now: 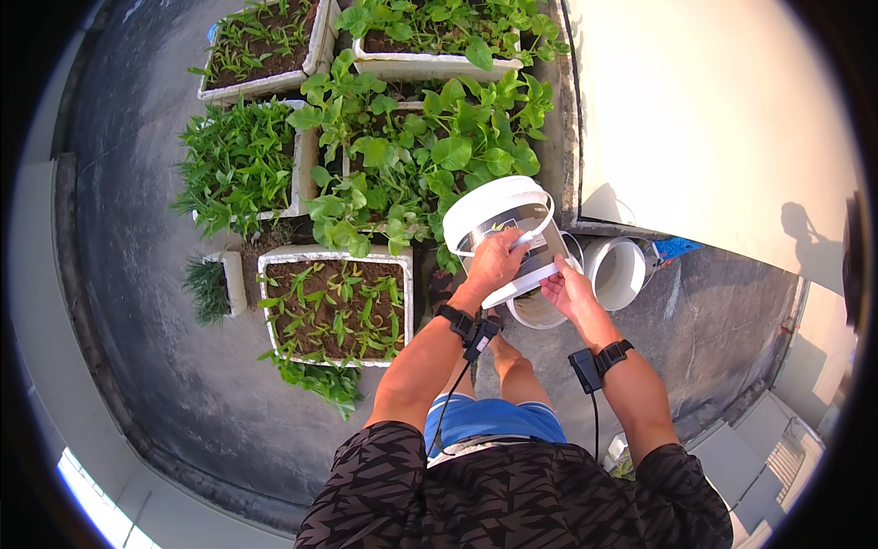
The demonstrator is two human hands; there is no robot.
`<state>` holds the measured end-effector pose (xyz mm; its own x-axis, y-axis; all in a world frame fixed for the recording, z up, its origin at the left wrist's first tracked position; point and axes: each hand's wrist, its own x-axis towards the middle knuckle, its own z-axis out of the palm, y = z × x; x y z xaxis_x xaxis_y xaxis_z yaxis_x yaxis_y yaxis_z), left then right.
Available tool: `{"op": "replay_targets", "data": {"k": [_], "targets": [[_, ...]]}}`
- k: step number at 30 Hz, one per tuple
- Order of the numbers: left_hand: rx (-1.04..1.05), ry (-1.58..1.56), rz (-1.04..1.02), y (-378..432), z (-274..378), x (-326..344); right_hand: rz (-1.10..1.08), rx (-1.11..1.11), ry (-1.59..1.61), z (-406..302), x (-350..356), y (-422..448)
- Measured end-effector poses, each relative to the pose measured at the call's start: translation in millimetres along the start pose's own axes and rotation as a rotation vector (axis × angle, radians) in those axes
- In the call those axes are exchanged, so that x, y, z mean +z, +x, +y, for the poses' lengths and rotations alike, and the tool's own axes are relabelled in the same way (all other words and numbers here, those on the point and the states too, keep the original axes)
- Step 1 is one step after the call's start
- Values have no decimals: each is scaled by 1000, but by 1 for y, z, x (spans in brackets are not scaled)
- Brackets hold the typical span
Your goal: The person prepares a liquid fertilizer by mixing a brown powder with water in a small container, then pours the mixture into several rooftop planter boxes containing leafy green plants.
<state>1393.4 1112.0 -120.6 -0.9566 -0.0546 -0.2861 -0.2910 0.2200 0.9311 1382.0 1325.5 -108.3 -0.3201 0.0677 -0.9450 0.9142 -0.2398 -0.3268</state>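
Note:
A white plastic bucket with a dark printed label [490, 214] is held tilted in front of me, its white rim towards the plants. My left hand [495, 259] is closed on the grip of its white handle. My right hand [571, 288] supports the bucket's other end, the fingertips at its white edge. Whether anything is inside the bucket cannot be seen. Below the bucket, partly hidden by it and my hands, a second white bucket [531, 317] stands on the ground. Leafy green plants [451, 152] grow just beyond the held bucket.
Several white foam planters hold soil and seedlings, one close on the left [267, 302]. A small planter [235, 283] stands farther left. Another white bucket [619, 274] stands to the right, near a blue plastic item [675, 247]. A pale wall-like surface [686, 137] rises at the upper right.

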Motion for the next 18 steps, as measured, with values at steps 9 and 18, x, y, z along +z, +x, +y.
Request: {"op": "replay_targets", "data": {"k": [9,18], "targets": [[114,2,-86,-50,74,-7,61,27,164,32,-63,-22],[252,-109,-279,-172,204,-57,-108,-11,223,67,-126,-48]]}}
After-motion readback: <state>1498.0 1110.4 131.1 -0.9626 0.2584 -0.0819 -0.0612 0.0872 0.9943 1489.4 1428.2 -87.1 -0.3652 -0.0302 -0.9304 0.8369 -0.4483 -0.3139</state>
